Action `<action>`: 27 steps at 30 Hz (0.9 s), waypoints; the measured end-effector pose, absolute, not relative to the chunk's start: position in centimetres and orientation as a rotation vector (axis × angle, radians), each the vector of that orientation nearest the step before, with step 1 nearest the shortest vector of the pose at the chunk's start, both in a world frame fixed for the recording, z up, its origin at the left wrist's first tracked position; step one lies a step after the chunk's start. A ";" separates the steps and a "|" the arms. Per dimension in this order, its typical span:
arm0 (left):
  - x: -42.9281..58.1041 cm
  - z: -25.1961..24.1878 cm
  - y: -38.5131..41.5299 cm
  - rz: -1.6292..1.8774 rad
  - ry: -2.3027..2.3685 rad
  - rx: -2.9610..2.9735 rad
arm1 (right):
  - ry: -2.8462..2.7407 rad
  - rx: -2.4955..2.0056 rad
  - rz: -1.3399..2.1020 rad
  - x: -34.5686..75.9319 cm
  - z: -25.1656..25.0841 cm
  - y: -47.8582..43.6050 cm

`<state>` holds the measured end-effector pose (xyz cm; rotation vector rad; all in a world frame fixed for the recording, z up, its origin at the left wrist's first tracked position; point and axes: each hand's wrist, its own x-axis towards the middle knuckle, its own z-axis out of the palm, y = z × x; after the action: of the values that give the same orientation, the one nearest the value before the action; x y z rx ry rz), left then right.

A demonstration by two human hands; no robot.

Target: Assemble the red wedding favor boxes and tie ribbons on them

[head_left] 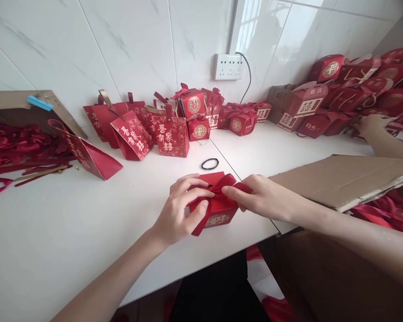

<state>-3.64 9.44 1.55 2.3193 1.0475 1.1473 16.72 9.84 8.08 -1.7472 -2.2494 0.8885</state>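
Observation:
A small red gift box (pixel 218 219) with gold lettering on its front sits on the white table. Around it runs a red ribbon (pixel 229 180), gathered into a bow on the lid, one tail hanging down the front. My left hand (pixel 184 205) curls over the box's left side, fingertips and thumb pressing the ribbon by the knot. On the other side, my right hand (pixel 255 197) pinches a part of the ribbon between thumb and fingers. A black hair tie (pixel 210 164) lies just behind the box.
Red paper bags (pixel 173 136) and finished ribboned boxes (pixel 242 123) stand along the tiled wall. At right are stacked red boxes (pixel 310 100), another person's hand (pixel 372 125) and a cardboard flap (pixel 342 179). An open carton (pixel 50 103) with red ribbons is at left.

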 end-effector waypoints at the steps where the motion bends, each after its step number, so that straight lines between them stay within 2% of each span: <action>1: -3.6 1.5 9.4 1.157 1.046 2.321 | -2.180 -1.764 0.987 16.6 8.3 9.7; 3: -3.6 1.3 9.5 1.176 1.029 2.323 | -2.123 -1.700 1.053 16.6 8.4 9.5; 5: -3.5 1.2 9.5 1.194 1.013 2.326 | -2.145 -1.609 0.943 16.8 8.2 9.4; 13: -3.8 0.9 9.5 1.248 0.993 2.385 | -2.554 -0.798 0.084 16.9 7.0 9.0; 17: -3.8 1.0 9.4 1.241 1.047 2.431 | -2.646 -0.632 -0.216 16.8 7.0 9.0; 22: -3.6 1.0 9.4 1.230 1.096 2.458 | -2.682 -0.594 -0.287 16.8 6.8 8.9; 27: -3.7 1.2 9.4 1.175 1.091 2.424 | -2.728 -0.552 -0.197 16.9 6.4 9.1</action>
<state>-3.75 9.42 1.15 2.4243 1.0907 1.1754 16.92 9.07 6.39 -0.5518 -2.7279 -0.1966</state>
